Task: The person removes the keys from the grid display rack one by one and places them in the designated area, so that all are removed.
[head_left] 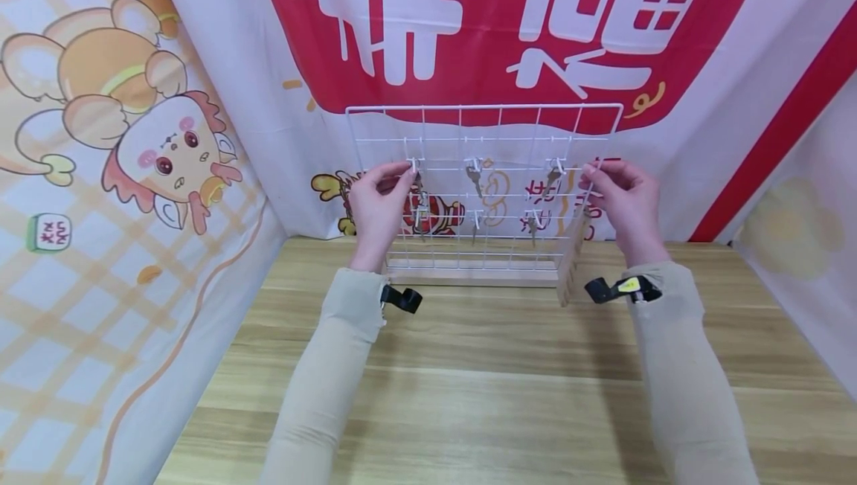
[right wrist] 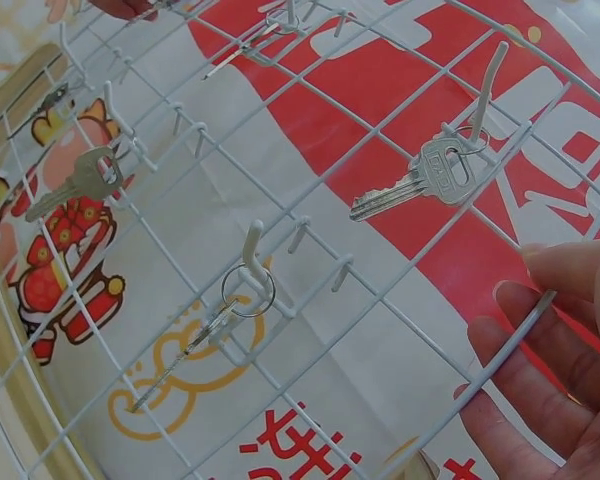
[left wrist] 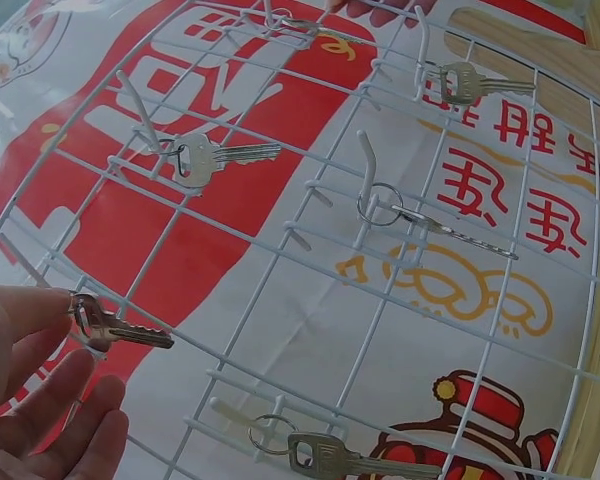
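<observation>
Head view: white wire rack (head_left: pixel 483 187) upright in a wooden base (head_left: pixel 472 274) at the far edge of the counter (head_left: pixel 469 381), backed by a red and white banner (head_left: pixel 509 24). Keys dangling from small hooks across the grid, each free to swing. Left hand (head_left: pixel 378 206) raised at the rack's left side, fingertips pinching at the top-left hook; right hand (head_left: pixel 623 198) at the right edge, fingers curled about the outer wire, probably to steady the rack. Black straps (head_left: pixel 402 299) on both wrists over beige sleeves.

Left wrist view: left hand (left wrist: pixel 40 400) low at the left, thumb and fingers loosely curved, fingertips touching the ring of a key (left wrist: pixel 115 327) that sits on the grid. Firm pinch or mere touch: cannot tell from here. Four more keys hung further along, one with a silver bow (left wrist: pixel 205 160), another on a round ring (left wrist: pixel 410 215).

Right wrist view: right hand (right wrist: pixel 555 360) at the lower right, fingers wrapped round the rack's rim wire (right wrist: pixel 505 355), gripping it. Nearest key (right wrist: pixel 425 180) hanging from a hook just left of the fingers, untouched; a ringed key (right wrist: pixel 220 320) lower down.
</observation>
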Tool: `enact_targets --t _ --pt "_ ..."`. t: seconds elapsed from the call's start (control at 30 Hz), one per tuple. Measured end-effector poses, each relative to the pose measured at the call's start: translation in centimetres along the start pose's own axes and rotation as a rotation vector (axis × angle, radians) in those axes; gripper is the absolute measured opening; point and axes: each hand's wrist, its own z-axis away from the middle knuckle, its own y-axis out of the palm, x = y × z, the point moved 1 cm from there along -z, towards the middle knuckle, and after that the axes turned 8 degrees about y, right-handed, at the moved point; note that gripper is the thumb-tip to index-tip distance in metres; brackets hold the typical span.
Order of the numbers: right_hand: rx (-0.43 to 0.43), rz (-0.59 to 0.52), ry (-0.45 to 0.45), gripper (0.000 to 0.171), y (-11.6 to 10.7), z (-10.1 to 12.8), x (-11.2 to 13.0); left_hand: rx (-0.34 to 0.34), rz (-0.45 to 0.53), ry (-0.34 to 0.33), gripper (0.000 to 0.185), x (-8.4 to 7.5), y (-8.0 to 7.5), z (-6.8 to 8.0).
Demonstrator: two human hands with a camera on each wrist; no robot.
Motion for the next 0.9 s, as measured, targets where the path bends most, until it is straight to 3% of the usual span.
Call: enact_targets --t 0.23,0.7,0.9 --pt "0.000 0.004 -0.006 0.060 -0.1 -0.2 -0.1 -0.016 -0.049 -0.008 0.022 -0.2 0.1 -0.2" --pt "0.003 0.029 -0.012 0.061 -0.1 -0.1 -0.2 -0.019 0.030 -0.029 0.024 -0.3 -0.6 0.4" --pt "0.007 0.009 -0.009 0.063 -0.1 -0.2 -0.2 -0.040 0.070 0.002 0.027 -0.4 -1.0 0.5"
